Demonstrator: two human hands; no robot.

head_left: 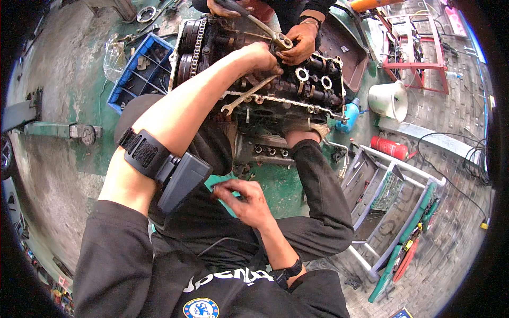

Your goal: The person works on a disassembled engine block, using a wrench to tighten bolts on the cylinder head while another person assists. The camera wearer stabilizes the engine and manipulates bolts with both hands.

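Observation:
My left hand [260, 59] reaches over the engine cylinder head [321, 98] and is closed round a combination wrench [246, 98]. The wrench's open-ended jaw points down-left over the near edge of the head. My right hand [245, 204] is held low above my lap, away from the engine. Its fingers curl toward the thumb in a pinch; whatever may be between them is hidden. Beside my left hand, another person's hand [301, 45] steadies the head of a long ratchet [265, 27]. That person's other hand [227, 7] grips the handle.
A blue divided parts tray [140, 71] lies left of the engine. On the right are a white bucket [387, 100], a blue bottle [348, 117], a red cylinder [389, 147] and a metal tool cart [392, 196]. A second engine part [265, 150] lies between my legs.

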